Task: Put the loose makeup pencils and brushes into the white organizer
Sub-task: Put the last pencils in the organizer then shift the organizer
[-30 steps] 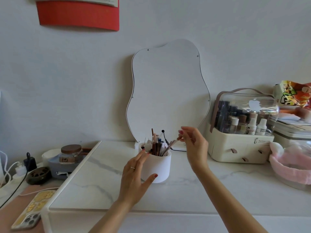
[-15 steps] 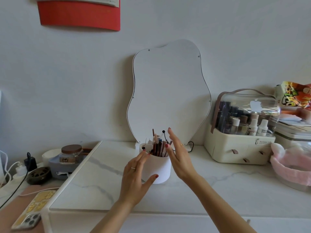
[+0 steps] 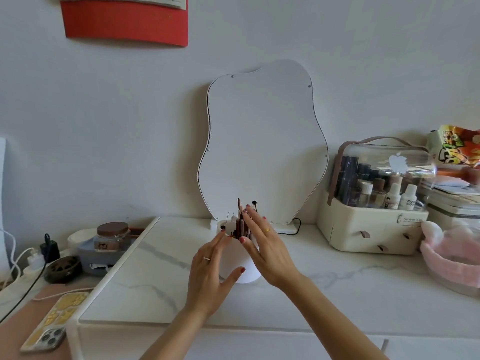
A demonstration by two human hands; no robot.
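Since a second ago: right hand (image 3: pixel 270 249) down from the pencil tips, now flat and open against the white organizer (image 3: pixel 242 268), left hand (image 3: pixel 211 271) open, cupping it. Pencils and brushes (image 3: pixel 241 222) inside, mid-worktop (image 3: pixel 337 279). Best to press gently, keeping it upright.

A single wide-angle view from the person's head looks forward and slightly down across the white tabletop (image 3: pixel 337 287) toward the wall (image 3: pixel 104 126). It sits close: both forearms enter from the bottom edge, and straight lines bow near the frame's sides.
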